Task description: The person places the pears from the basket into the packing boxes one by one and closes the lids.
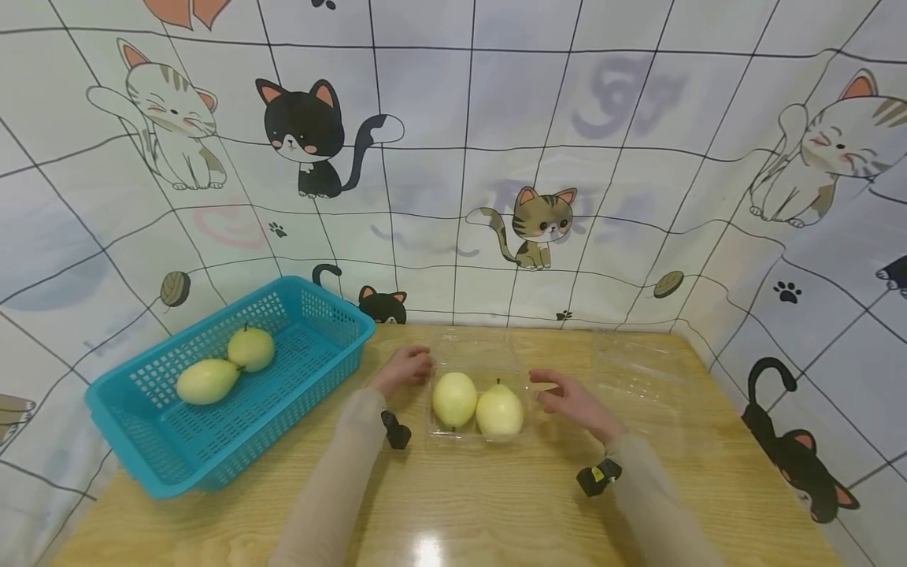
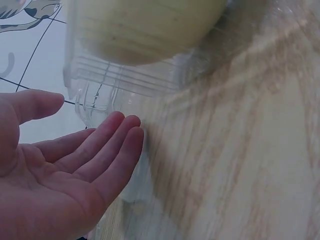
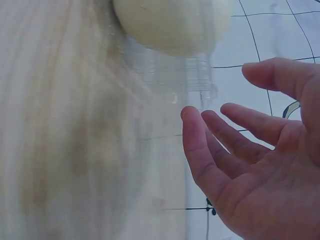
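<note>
Two pale yellow-green pears (image 1: 454, 400) sit side by side in a clear plastic clamshell box (image 1: 478, 438), whose lid (image 1: 473, 346) is raised at the back. At the box's left side is my left hand (image 1: 405, 370), its fingers relaxed and holding nothing. My right hand (image 1: 567, 400) is at the right side, fingers loosely extended with the thumb apart. In the left wrist view the fingertips (image 2: 131, 120) come close under the box wall. The right wrist view shows one pear (image 3: 165, 25) through the clear wall, just beyond the fingers.
A blue perforated basket (image 1: 283, 425) stands on the left of the wooden table (image 1: 453, 504), with two more pears (image 1: 208, 381) inside. Another clear plastic container (image 1: 638, 378) lies at the right. A cat-patterned sheet (image 1: 439, 173) hangs behind the table.
</note>
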### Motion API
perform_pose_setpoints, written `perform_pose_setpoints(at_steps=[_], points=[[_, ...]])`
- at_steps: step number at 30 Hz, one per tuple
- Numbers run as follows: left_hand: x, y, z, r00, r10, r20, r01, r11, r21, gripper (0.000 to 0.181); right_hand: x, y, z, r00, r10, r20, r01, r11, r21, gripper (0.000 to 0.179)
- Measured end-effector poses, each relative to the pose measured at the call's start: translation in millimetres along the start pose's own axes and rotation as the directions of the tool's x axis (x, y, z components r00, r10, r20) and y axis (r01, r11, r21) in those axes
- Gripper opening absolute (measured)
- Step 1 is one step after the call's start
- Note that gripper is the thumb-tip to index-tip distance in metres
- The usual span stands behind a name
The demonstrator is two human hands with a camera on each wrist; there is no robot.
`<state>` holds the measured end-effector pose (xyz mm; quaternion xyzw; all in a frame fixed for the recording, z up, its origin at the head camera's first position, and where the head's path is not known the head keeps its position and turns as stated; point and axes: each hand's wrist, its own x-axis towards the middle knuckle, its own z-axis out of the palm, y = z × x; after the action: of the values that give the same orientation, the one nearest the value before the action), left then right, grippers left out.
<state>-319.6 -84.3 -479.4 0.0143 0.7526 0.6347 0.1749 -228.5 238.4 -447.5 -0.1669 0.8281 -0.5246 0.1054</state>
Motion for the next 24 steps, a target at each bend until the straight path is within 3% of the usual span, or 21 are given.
perform_pose_setpoints(at_steps=[11, 14, 15, 20, 21, 22, 24], points=[[-2.9, 5.1, -0.9, 0.999, 0.029, -0.029, -0.031, 0.998, -0.059, 0.048, 24.1, -7.9, -15.5, 1.0, 0.018, -0.01, -0.019, 0.994, -0.109, 0.044], [-5.0, 7.3, -1.9, 0.999, 0.041, -0.023, -0.043, 0.997, -0.066, 0.048, 31.3, -4.7, -19.1, 1.0, 0.018, 0.004, -0.018, 0.995, -0.1, 0.046], [10.0, -7.0, -6.3, 0.997, 0.075, -0.007, -0.076, 0.994, -0.076, 0.048, 33.6, -3.3, -19.5, 1.0, 0.016, 0.006, -0.015, 0.996, -0.088, 0.047], [9.8, -7.4, -8.3, 0.996, 0.086, 0.011, -0.085, 0.993, -0.088, 0.05, 46.0, 4.4, -15.1, 1.0, 0.007, -0.005, -0.008, 1.0, -0.024, 0.051], [10.2, -6.8, -8.0, 0.997, 0.081, 0.012, -0.08, 0.993, -0.088, 0.051, 48.4, 5.7, -13.9, 1.0, 0.015, -0.006, -0.015, 1.0, -0.013, 0.053], [-4.9, 8.5, -3.7, 0.999, 0.052, 0.001, -0.052, 0.996, -0.076, 0.05, 51.0, 7.1, -12.9, 1.0, 0.026, -0.01, -0.026, 1.0, -0.009, 0.054], [-3.9, 10.4, -3.4, 0.999, 0.043, 0.009, -0.042, 0.996, -0.073, 0.05, 56.1, 9.5, -11.4, 0.999, 0.04, -0.014, -0.041, 0.999, -0.011, 0.056]])
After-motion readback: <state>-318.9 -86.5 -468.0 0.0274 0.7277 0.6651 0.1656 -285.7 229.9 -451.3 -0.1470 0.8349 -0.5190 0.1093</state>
